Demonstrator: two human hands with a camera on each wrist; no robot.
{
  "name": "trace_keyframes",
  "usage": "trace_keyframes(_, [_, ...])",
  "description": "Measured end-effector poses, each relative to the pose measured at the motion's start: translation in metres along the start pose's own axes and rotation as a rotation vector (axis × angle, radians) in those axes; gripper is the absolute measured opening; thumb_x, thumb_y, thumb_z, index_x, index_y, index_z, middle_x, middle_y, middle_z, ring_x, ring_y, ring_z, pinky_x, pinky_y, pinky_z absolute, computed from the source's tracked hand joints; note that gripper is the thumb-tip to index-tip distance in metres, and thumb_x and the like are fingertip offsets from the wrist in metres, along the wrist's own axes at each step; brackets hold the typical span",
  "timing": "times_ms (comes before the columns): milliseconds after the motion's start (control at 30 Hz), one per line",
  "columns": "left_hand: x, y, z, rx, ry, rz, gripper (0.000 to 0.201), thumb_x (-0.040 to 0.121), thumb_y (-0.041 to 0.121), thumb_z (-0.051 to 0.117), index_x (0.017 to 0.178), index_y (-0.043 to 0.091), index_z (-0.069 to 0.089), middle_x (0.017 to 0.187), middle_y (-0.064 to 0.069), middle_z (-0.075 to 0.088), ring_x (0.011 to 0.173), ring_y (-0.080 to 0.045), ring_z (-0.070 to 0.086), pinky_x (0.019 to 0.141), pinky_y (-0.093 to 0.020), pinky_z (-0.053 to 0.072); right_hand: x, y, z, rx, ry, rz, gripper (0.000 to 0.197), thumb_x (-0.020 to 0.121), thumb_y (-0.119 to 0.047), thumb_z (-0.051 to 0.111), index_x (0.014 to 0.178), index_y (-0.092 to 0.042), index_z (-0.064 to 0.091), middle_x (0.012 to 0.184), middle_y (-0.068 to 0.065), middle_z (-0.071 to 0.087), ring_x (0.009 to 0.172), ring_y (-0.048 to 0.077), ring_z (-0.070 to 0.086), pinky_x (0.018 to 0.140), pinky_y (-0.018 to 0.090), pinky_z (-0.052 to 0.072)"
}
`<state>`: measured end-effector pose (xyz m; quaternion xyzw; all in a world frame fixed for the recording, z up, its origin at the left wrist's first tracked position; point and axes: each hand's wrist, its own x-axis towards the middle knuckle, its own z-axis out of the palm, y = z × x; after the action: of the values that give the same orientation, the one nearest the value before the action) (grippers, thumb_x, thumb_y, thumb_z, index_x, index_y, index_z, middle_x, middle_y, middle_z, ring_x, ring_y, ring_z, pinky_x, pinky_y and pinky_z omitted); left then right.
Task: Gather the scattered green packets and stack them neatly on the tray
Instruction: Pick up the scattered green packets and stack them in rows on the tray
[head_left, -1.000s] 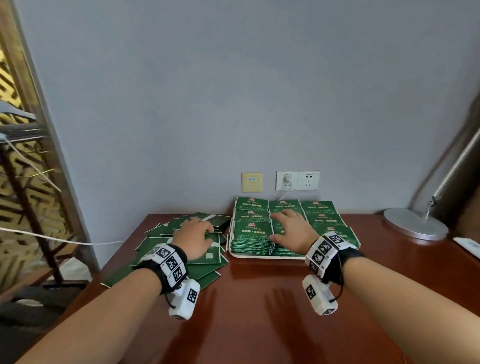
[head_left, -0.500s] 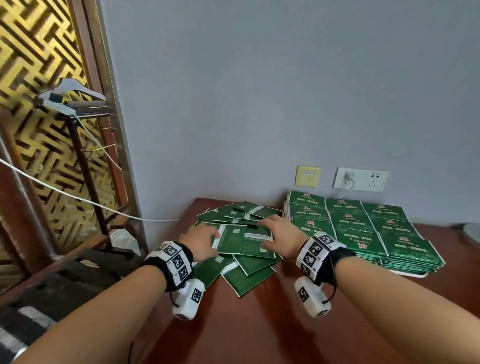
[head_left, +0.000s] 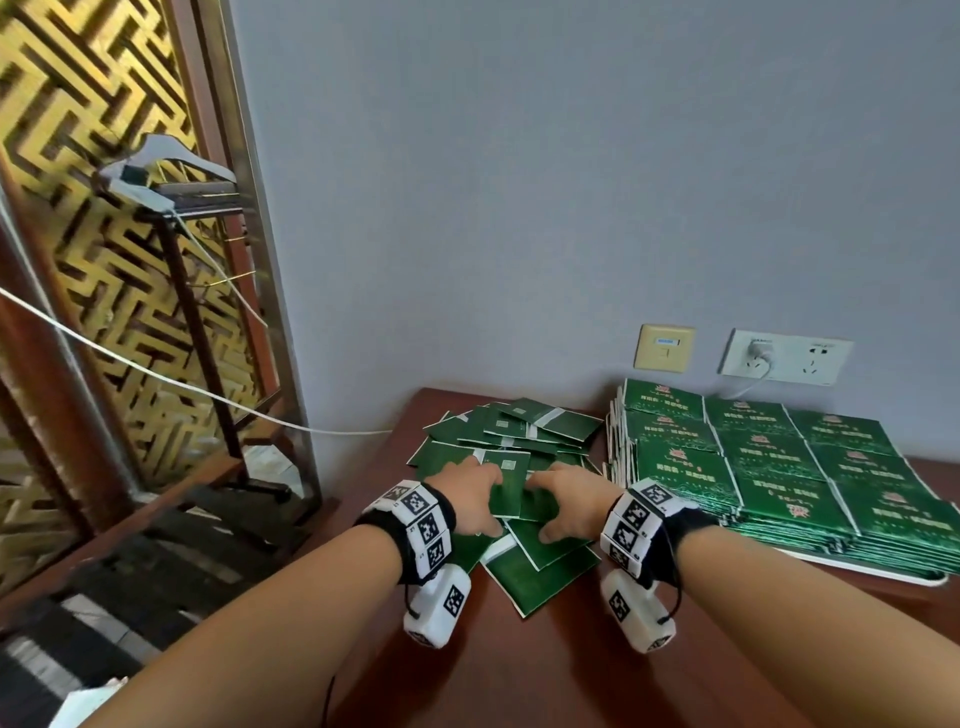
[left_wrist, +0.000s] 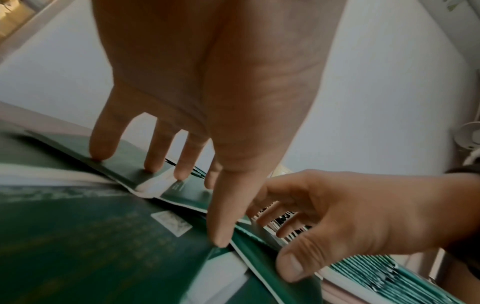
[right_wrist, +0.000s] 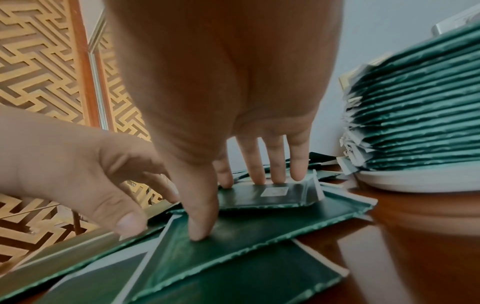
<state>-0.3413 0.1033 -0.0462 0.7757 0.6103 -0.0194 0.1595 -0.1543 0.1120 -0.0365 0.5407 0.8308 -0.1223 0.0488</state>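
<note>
Several loose green packets (head_left: 524, 436) lie overlapping on the left part of the brown table (head_left: 571, 670). My left hand (head_left: 470, 499) and right hand (head_left: 563, 501) rest side by side on this pile. In the left wrist view the left hand (left_wrist: 187, 205) has straight fingers, with the tips pressing down on packets (left_wrist: 78, 246). The right wrist view shows the right hand (right_wrist: 228, 207) the same way, fingertips and thumb on a flat packet (right_wrist: 259, 236). Neither hand holds a packet. The white tray (head_left: 878, 570) to the right carries neat stacked green packets (head_left: 769, 467).
The pile sits close to the table's left edge and back wall. A socket plate (head_left: 784, 356) with a plugged cable and a yellow switch plate (head_left: 664, 348) are on the wall behind the tray. A gold lattice screen (head_left: 78, 208) and a white cord (head_left: 156, 374) are at left.
My right hand left the tray's stacks and came down on the loose pile. Both hands have since drawn closer together on it. The view swung left.
</note>
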Motion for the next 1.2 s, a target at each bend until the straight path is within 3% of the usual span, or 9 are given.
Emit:
trace_keyframes(200, [0.009, 0.001, 0.003, 0.069, 0.001, -0.029, 0.075, 0.075, 0.05, 0.076, 0.138, 0.029, 0.041, 0.136, -0.002, 0.043, 0.128, -0.031, 0.039, 0.101, -0.052, 0.042, 0.005, 0.005, -0.001, -0.014, 0.023, -0.042, 0.067, 0.077, -0.032, 0.078, 0.138, -0.028, 0.049, 0.123, 0.004, 0.05, 0.113, 0.024, 0.053, 0.096, 0.031, 0.042])
trace_keyframes(433, [0.012, 0.0, 0.007, 0.091, 0.084, -0.011, 0.067, 0.08, 0.055, 0.07, 0.136, 0.028, 0.044, 0.135, -0.002, 0.047, 0.122, -0.029, 0.046, 0.097, -0.047, 0.046, 0.003, 0.004, 0.0, -0.045, 0.043, -0.06, 0.056, 0.081, -0.028, 0.071, 0.134, -0.028, 0.052, 0.118, 0.004, 0.054, 0.108, 0.023, 0.055, 0.091, 0.031, 0.044])
trace_keyframes(633, [0.008, 0.0, 0.004, 0.032, 0.12, 0.001, 0.05, 0.088, 0.034, 0.057, 0.136, 0.026, 0.046, 0.127, -0.002, 0.055, 0.11, -0.025, 0.056, 0.09, -0.041, 0.051, 0.0, 0.003, -0.001, -0.013, 0.053, -0.031, 0.037, 0.084, -0.018, 0.056, 0.119, -0.026, 0.06, 0.109, -0.001, 0.066, 0.1, 0.021, 0.063, 0.084, 0.032, 0.052])
trace_keyframes(867, [-0.002, 0.004, -0.001, -0.084, 0.223, -0.02, 0.035, 0.092, 0.016, 0.045, 0.125, 0.019, 0.053, 0.108, -0.006, 0.065, 0.092, -0.026, 0.062, 0.078, -0.038, 0.053, -0.005, 0.002, 0.0, 0.01, 0.176, 0.045, 0.03, 0.088, -0.014, 0.047, 0.114, -0.02, 0.06, 0.107, 0.008, 0.066, 0.096, 0.027, 0.063, 0.071, 0.028, 0.044])
trace_keyframes(933, [-0.006, 0.003, -0.002, -0.103, 0.258, -0.026, 0.027, 0.091, 0.014, 0.043, 0.115, 0.016, 0.057, 0.095, -0.006, 0.065, 0.085, -0.027, 0.063, 0.071, -0.038, 0.053, -0.009, 0.001, -0.003, 0.021, 0.23, 0.06, 0.03, 0.089, -0.013, 0.045, 0.114, -0.02, 0.059, 0.109, 0.007, 0.065, 0.099, 0.027, 0.062, 0.071, 0.028, 0.042])
trace_keyframes(1033, [-0.014, 0.004, -0.008, -0.099, 0.31, -0.051, 0.013, 0.091, 0.014, 0.042, 0.081, 0.018, 0.05, 0.073, -0.002, 0.056, 0.072, -0.026, 0.058, 0.059, -0.032, 0.042, -0.016, 0.001, -0.009, 0.052, 0.291, 0.066, 0.031, 0.089, -0.016, 0.047, 0.115, -0.023, 0.062, 0.112, 0.004, 0.066, 0.1, 0.025, 0.063, 0.081, 0.032, 0.05])
trace_keyframes(1200, [-0.034, 0.013, -0.021, -0.134, 0.349, -0.065, 0.02, 0.089, 0.015, 0.047, 0.07, 0.017, 0.041, 0.066, -0.001, 0.05, 0.062, -0.024, 0.049, 0.056, -0.03, 0.037, -0.036, 0.005, -0.021, 0.142, 0.389, 0.036, 0.032, 0.086, -0.009, 0.051, 0.114, -0.021, 0.06, 0.106, 0.005, 0.068, 0.095, 0.025, 0.064, 0.082, 0.034, 0.052])
